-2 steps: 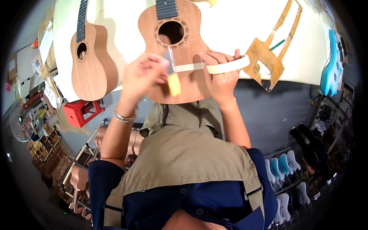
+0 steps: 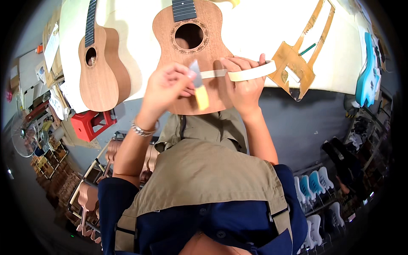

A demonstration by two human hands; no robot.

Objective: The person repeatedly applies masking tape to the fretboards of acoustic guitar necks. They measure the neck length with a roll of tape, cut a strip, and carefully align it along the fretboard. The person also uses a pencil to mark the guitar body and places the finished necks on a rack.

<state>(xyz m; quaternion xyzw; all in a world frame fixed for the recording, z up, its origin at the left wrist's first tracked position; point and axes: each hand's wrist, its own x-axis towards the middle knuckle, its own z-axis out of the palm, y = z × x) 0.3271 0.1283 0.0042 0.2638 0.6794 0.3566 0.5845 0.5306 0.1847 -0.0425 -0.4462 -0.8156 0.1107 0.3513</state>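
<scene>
My left hand (image 2: 172, 85) is closed in a pinch on a small knife (image 2: 201, 97) with a yellow handle and a grey blade tilted upward. It hovers over the lower body of a pale brown, unfinished small guitar (image 2: 204, 59) with a patterned ring round its sound hole. In my right hand (image 2: 247, 87) a roll of cream masking tape (image 2: 252, 73) is gripped, its ring round the fingers. From the roll a short tape strip (image 2: 213, 74) runs left across the guitar top toward the blade. The knife hides the strip's left end.
A second small guitar (image 2: 103, 72) lies at the left of the white bench (image 2: 138, 29). To the right are a brown template (image 2: 293, 63), a green pencil-like stick (image 2: 307, 49) and a blue guitar body (image 2: 366, 80). A red stool (image 2: 91, 124) stands below the bench's left side.
My left hand and the knife have moved to the right, closer to my right hand. The upright piece of tape at the strip's left end no longer shows. My right hand stays almost still.
</scene>
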